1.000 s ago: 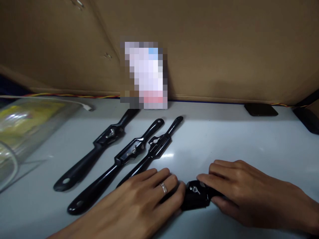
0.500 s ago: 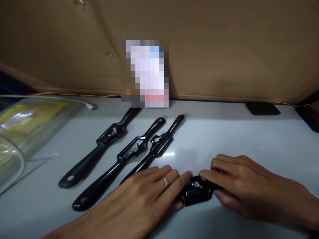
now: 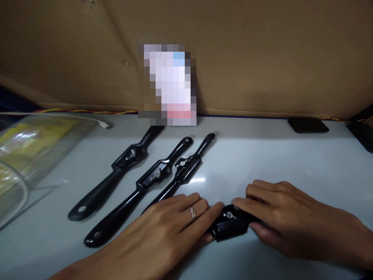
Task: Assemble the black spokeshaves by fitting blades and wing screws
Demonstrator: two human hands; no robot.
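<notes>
Left hand [image 3: 175, 221] and right hand [image 3: 287, 217] hold a spokeshave [image 3: 230, 226] — stretched between.

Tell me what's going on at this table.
A person's left hand and right hand hold a black two-handled tool, one at each end, its middle showing between them. It is on or just above the white table; I can't tell which. Three similar tools lie side by side to the left, beyond the left hand.
</notes>
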